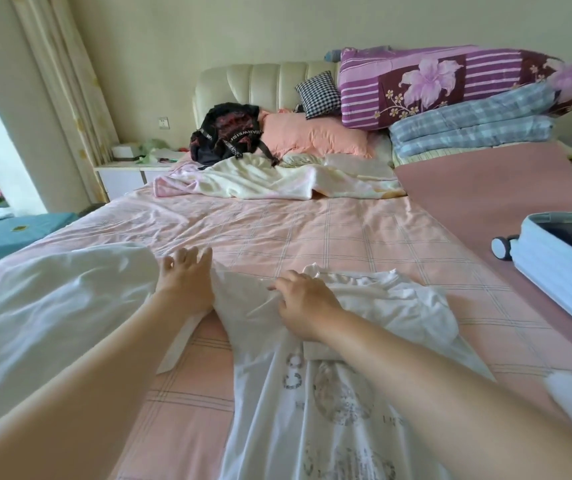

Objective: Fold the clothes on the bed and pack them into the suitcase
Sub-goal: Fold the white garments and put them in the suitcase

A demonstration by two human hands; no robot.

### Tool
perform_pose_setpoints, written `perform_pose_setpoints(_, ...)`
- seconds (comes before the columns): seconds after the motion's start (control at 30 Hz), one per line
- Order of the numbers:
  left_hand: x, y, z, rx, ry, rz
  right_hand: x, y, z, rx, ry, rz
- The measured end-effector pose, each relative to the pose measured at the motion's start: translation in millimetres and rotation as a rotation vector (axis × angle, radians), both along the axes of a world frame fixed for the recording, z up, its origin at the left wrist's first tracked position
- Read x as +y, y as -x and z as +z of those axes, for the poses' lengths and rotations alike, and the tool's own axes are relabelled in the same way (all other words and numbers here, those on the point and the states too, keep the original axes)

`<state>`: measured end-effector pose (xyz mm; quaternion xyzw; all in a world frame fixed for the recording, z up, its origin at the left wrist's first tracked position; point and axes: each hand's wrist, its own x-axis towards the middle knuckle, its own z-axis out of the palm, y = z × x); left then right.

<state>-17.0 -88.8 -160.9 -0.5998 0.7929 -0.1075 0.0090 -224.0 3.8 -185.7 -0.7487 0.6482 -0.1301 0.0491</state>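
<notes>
Pink bed [312, 230] held a white shirt [277, 410]: left hand [185, 282] lay open at its edge, right hand [303, 304] pinched its cloth; likely spreading, bunches beyond needed smoothing.

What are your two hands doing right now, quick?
Left hand: open, fingers spread, at the edge of the white cloth T-shirt with faded grey print.
Right hand: closed, pinching that T-shirt's fabric.
</notes>
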Motion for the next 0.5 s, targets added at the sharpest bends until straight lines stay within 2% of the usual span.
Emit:
perform_pose_setpoints(0.1,-15,-12,4,-0.053,-0.091,-0.116,-24,-25,2,-0.145,0.02,0.021)
perform_pose_setpoints(0.2,-21,-9,6,0.017,-0.041,-0.237,-48,-41,8,-0.22,0.02,0.028)
perform_pose_setpoints(0.27,-24,-7,4,0.124,0.009,-0.369,-60,-50,13,-0.271,-0.048,0.042)
perform_pose_setpoints(0.37,-24,-8,9,0.454,0.004,-0.435,-72,-56,17,-0.374,-0.082,0.054)
perform_pose_setpoints(0.43,-26,-9,12,0.515,0.029,-0.444,-75,-52,17,-0.448,-0.013,0.007)
perform_pose_setpoints(0.5,-27,-12,20,0.497,-0.047,-0.421,-72,-42,18,-0.501,0.098,-0.035)
